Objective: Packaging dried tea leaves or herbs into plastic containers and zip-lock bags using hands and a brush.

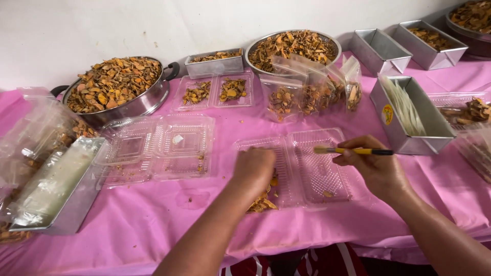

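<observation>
My left hand [254, 168] is curled knuckles-up inside the near half of an open clear clamshell [317, 176], pressed onto orange dried slices [262, 203]; I cannot tell whether the fingers pinch any. My right hand [376, 168] grips a yellow brush [353, 151] held level, bristles pointing left over the clamshell's other half, where one crumb lies.

Everything rests on a desk under a pink cloth [153, 225], against a plain white wall [102, 25].

Left of my left hand, a second clamshell [158, 148] lies open, with only a few crumbs in it. Farther left sits a long metal tin [56, 189] lined with clear plastic, beside loose plastic bags [30, 133].

Beyond my left hand, a small two-part tray [215, 92] holds two little heaps of slices. Behind it stands a small tin [214, 62] of slices, and to its left a big handled pot [120, 87] heaped with them.

Beyond both hands, clear pouches [312, 92] partly filled with slices stand in a row before a round steel bowl [291, 48], also heaped.

Just right of my right hand, a tin [409, 115] holds flat whitish packets. Past it stand one empty tin [378, 48], one with slices [427, 43], and a bowl [473, 20] at the corner.
</observation>
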